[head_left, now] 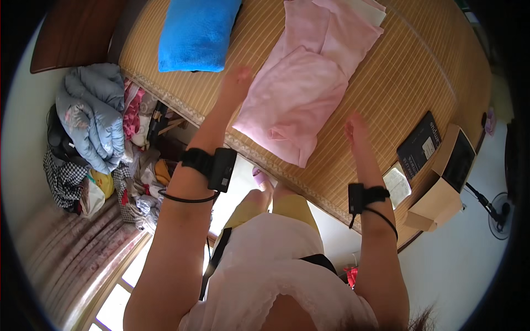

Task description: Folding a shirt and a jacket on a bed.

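Note:
A pink piece of clothing or cloth (301,83), partly folded and wrinkled, lies on the woven mat (386,71) of the bed in front of me. Close to its left edge is my left hand (236,81), smeared by motion, so its fingers cannot be made out. On the other side, a little apart from the pink cloth, my right hand (356,128) hovers over the mat. Its thumb and fingers look apart, with nothing seen between them. A cream-coloured piece (371,12) shows at the cloth's far right corner.
A blue plush pillow (196,36) lies at the far left. To the right are a dark flat book or package (418,144), a pale square item (396,186) and an open cardboard box (439,201). Clothes and a grey-blue puffy jacket (94,113) are heaped left of the bed.

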`<action>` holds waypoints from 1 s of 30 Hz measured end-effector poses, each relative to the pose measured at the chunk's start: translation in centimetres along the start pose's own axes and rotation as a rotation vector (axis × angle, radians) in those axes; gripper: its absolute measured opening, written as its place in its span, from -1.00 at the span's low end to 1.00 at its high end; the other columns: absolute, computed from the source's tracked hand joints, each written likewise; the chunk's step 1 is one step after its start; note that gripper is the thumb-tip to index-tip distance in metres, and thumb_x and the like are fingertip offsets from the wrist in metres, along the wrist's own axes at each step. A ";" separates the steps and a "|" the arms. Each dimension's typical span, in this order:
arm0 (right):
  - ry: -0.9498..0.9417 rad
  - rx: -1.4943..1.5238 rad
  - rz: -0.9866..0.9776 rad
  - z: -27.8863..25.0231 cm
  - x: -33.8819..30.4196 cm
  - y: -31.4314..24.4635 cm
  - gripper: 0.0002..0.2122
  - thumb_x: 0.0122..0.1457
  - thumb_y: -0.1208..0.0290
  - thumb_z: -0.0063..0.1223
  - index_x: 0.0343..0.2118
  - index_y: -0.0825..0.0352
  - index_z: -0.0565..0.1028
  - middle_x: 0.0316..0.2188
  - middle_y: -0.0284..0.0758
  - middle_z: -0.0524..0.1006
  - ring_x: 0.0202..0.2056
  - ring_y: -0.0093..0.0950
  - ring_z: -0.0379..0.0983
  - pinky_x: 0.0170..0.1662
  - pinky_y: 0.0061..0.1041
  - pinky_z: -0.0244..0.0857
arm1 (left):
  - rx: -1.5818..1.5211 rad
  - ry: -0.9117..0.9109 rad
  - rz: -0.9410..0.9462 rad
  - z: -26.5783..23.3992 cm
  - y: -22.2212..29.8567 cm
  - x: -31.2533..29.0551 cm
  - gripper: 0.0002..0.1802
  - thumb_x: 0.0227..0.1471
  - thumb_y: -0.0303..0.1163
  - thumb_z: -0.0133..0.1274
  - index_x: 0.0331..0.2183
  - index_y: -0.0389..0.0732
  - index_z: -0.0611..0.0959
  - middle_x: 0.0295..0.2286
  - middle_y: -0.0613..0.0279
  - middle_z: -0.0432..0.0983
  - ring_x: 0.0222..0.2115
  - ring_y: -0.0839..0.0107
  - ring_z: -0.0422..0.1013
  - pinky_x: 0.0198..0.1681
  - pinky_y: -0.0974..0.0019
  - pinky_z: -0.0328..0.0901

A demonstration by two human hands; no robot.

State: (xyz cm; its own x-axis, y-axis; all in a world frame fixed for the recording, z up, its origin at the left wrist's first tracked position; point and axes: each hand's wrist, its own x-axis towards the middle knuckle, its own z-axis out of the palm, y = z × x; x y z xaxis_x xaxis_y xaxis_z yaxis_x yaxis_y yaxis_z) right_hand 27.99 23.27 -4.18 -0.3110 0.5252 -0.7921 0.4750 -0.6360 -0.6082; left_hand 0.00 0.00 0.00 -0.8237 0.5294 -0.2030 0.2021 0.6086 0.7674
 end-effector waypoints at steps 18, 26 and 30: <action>-0.177 0.071 0.451 7.7 -7.4 5.6 -0.43 -0.05 0.20 0.10 -0.04 0.44 0.21 -0.17 -0.26 0.36 -0.20 -0.47 0.35 -0.29 -0.51 0.28 | -0.299 -0.532 -0.769 4.9 -6.8 -5.4 -0.49 -0.40 -0.28 0.24 -0.35 -0.41 0.55 -0.43 0.08 0.50 -0.43 0.36 0.44 -0.38 0.37 0.31; -0.315 0.087 0.557 5.2 -11.1 7.2 -0.52 -0.07 0.30 0.11 -0.08 0.37 0.28 -0.18 -0.27 0.38 -0.20 -0.45 0.37 -0.22 -0.44 0.31 | -0.158 -0.754 -0.958 -0.3 -1.9 -7.9 -0.43 -0.38 -0.33 0.23 -0.25 -0.42 0.49 -0.38 0.06 0.49 -0.41 0.30 0.44 -0.36 0.35 0.32; -0.292 0.282 0.695 5.0 -12.7 3.0 -0.56 0.02 0.22 0.01 -0.07 0.33 0.28 -0.23 -0.32 0.42 -0.25 -0.45 0.40 -0.26 -0.44 0.35 | -0.696 -0.792 -1.205 -2.3 -0.5 -8.0 -0.50 -0.23 -0.35 0.13 -0.20 -0.39 0.43 -0.34 0.08 0.46 -0.37 0.29 0.44 -0.31 0.27 0.36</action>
State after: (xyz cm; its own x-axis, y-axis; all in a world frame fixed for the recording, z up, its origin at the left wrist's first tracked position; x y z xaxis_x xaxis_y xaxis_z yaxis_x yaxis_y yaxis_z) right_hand 29.25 11.91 3.77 -0.2414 -0.1872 -0.9522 0.4256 -0.9022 0.0695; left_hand 5.20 -5.92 2.62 0.1982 0.2557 -0.9462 -0.7841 0.6206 0.0034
